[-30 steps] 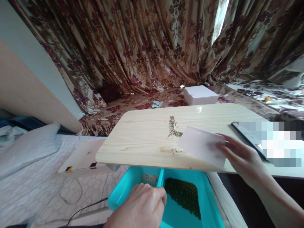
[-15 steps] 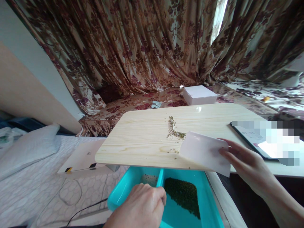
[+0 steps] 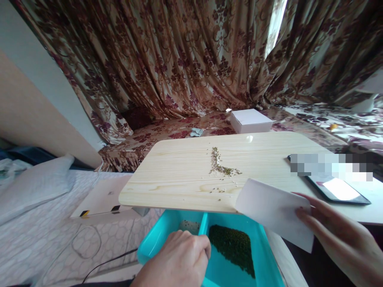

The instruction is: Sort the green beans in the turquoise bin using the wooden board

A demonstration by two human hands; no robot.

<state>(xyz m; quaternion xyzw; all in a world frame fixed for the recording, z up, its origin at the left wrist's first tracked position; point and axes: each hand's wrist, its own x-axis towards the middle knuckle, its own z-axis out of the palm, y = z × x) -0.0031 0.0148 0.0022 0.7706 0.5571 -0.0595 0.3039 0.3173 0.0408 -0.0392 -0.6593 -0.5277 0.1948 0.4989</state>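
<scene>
My right hand [image 3: 335,227] pinches a sheet of white paper [image 3: 275,211] by its right end. The paper tilts over the front edge of the wooden tabletop [image 3: 173,171]. Green beans, probably mung beans [image 3: 220,167], lie in a bent line on the wood, mixed with small white grains. Below the edge sits a turquoise divided box [image 3: 158,235]. Its right compartment has a heap of green beans [image 3: 233,247]; its left has white grains [image 3: 189,226] with a few dark specks. My left hand [image 3: 179,259] is closed on the box's divider, its fingertips hidden.
A tablet [image 3: 338,189] with a partly blurred screen lies on the right of the tabletop. Behind stands a white box [image 3: 251,120] by the patterned curtains. At left, a flat white carton [image 3: 101,197] and a black cable [image 3: 110,261] lie on the bed.
My right hand and the paper have moved right and toward me, away from the line of beans. Several beans now show where the paper was. My left hand stays on the box.
</scene>
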